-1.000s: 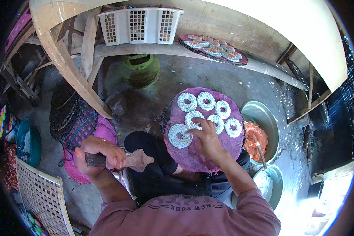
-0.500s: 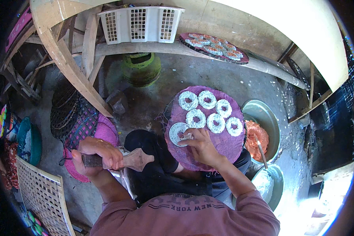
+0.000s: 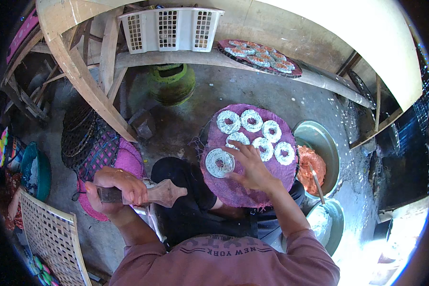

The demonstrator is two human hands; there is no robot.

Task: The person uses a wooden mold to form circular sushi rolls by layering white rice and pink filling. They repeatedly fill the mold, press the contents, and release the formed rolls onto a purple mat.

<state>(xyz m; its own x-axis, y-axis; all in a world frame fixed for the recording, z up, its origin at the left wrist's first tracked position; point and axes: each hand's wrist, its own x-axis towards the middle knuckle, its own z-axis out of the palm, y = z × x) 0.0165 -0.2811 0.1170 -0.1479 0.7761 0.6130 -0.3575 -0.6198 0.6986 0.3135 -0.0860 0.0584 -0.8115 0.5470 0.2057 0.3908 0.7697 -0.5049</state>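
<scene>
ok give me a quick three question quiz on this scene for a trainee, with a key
1. Multiple choice: what does the left hand hold?
a) a woven panel
b) a brown tool
c) a white basket

2. True or false: the orange paste sits in the white basket.

3. Fill in: the right hand is over a round ____ cloth, where white rings lie.

Key:
1. b
2. False; it is in a grey-green basin, to the right of the cloth.
3. purple
</scene>
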